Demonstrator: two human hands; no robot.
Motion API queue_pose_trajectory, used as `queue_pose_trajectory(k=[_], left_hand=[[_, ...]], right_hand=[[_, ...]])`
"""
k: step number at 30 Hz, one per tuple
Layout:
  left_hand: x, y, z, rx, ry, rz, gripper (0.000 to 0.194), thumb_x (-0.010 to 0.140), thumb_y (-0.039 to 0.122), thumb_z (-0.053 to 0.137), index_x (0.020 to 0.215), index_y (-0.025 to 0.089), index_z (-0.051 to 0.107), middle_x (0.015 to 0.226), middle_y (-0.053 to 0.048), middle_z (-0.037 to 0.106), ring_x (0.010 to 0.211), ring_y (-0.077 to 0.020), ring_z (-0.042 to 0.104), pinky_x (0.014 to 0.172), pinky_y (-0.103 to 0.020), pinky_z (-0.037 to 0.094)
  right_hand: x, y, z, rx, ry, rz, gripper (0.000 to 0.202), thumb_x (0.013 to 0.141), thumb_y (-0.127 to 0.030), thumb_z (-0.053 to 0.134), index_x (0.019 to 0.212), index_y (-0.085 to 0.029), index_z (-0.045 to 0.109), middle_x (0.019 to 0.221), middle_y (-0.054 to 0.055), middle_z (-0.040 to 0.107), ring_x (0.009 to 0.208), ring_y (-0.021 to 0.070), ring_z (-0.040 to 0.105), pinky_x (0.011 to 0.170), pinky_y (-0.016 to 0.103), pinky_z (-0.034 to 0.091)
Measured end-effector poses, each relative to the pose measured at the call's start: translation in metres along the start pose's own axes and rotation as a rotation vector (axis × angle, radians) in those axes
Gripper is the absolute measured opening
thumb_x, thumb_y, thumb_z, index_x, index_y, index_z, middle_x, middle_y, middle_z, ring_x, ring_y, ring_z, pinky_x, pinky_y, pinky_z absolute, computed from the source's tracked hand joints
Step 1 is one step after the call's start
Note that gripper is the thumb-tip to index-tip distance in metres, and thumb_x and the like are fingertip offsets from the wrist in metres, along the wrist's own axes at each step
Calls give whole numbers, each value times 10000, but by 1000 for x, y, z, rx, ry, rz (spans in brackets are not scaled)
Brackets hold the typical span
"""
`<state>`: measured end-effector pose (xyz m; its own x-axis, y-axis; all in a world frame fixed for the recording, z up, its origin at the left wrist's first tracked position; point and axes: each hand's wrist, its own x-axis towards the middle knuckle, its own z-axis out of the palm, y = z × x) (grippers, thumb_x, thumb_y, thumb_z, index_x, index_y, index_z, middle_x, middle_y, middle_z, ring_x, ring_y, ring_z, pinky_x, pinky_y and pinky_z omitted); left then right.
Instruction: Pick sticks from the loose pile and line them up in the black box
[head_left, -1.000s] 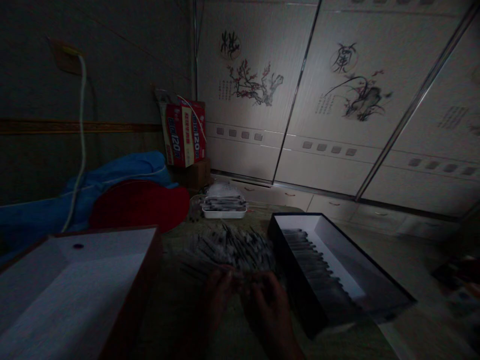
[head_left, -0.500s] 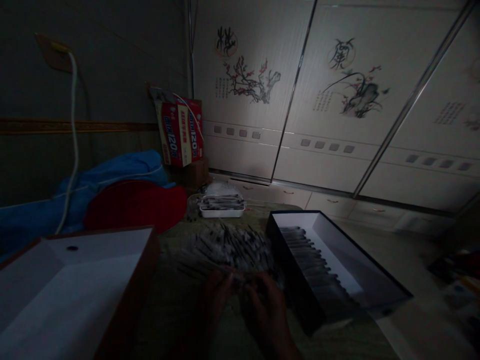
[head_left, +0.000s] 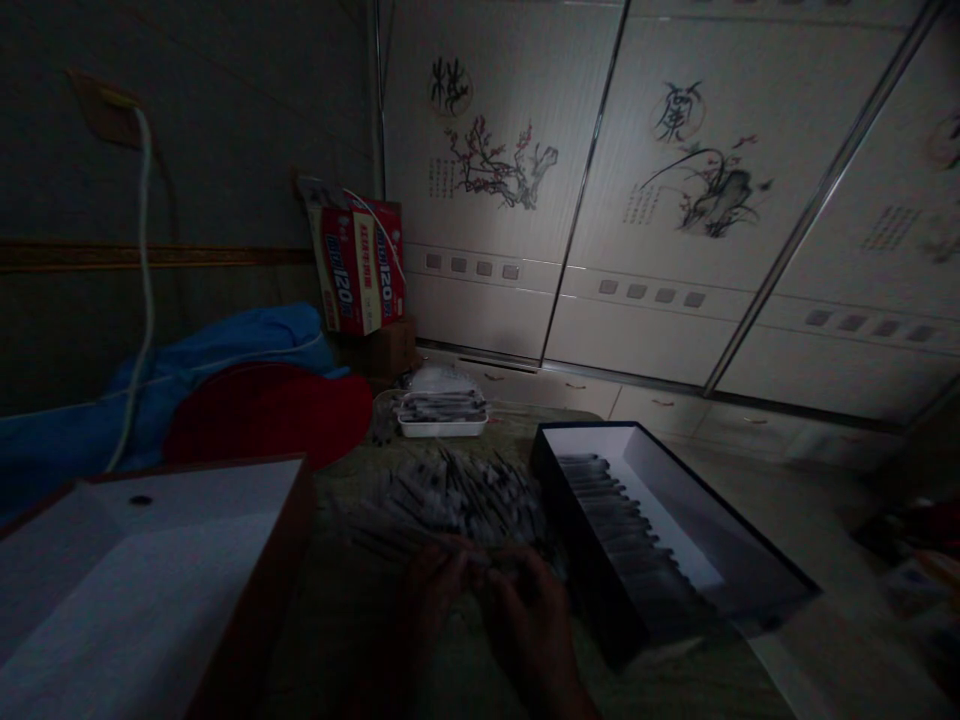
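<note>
Both hands meet at the near edge of a loose pile of thin dark sticks in clear wrapping (head_left: 465, 495). My left hand (head_left: 433, 585) has its fingers closed in a pinch; my right hand (head_left: 529, 610) is closed too, its fingertips close to the left ones. Something small and pale seems to lie between them, too dim and blurred to name. To the right, a dark box with a white inside (head_left: 675, 490) holds a row of similar wrapped sticks (head_left: 622, 520). Behind the pile stands a white tray (head_left: 442, 428) with more sticks.
An open brown box with a white inside (head_left: 150, 580) stands at the left. Beyond it are a red round item (head_left: 270, 415), blue cloth (head_left: 225, 345), a white cable (head_left: 146, 270) and a red carton (head_left: 360, 265). Pale sliding doors (head_left: 495, 130) rise behind.
The view has shifted very slightly. Both hands stay together at the pile, with only small movements of the fingers.
</note>
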<state>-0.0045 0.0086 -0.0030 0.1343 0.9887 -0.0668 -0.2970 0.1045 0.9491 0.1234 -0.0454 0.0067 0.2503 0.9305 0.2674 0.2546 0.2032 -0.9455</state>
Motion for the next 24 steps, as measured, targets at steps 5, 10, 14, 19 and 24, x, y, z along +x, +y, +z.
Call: queue_pose_trajectory(k=[5, 10, 14, 19, 24], left_hand=[[2, -4, -4, 7, -29, 18, 278, 623, 425, 705, 726, 170, 663, 675, -38, 694, 655, -196, 649, 616, -289, 506], [-1, -3, -1, 42, -121, 23, 282, 625, 428, 719, 741, 179, 650, 656, -30, 694, 617, -188, 650, 594, -284, 511], [-3, -9, 4, -56, -78, -14, 336, 589, 449, 742, 727, 167, 624, 659, -29, 695, 613, -190, 654, 601, -291, 514], [1, -12, 1, -58, -26, 22, 317, 625, 449, 709, 747, 163, 652, 704, -40, 699, 670, -199, 649, 632, -298, 507], [1, -5, -2, -67, 5, 36, 299, 598, 421, 726, 733, 165, 650, 670, -31, 684, 638, -198, 637, 617, -308, 504]], right_hand=[[-1, 6, 2, 102, -8, 89, 190, 806, -345, 557, 827, -166, 618, 710, 38, 639, 634, 164, 575, 548, 228, 431], [-1, 9, 0, -20, 24, -38, 229, 832, -319, 509, 659, -182, 572, 595, -10, 551, 547, 122, 495, 504, 199, 374], [2, 4, -4, -77, 81, -53, 264, 856, -331, 462, 669, -190, 584, 622, -7, 560, 563, 126, 509, 510, 194, 389], [1, -2, -2, -89, -18, -94, 211, 879, -330, 450, 852, -193, 608, 775, 22, 642, 706, 149, 588, 634, 209, 435], [-1, -3, 0, -140, -90, -193, 205, 897, -288, 412, 856, -196, 590, 768, 16, 625, 689, 136, 574, 629, 202, 413]])
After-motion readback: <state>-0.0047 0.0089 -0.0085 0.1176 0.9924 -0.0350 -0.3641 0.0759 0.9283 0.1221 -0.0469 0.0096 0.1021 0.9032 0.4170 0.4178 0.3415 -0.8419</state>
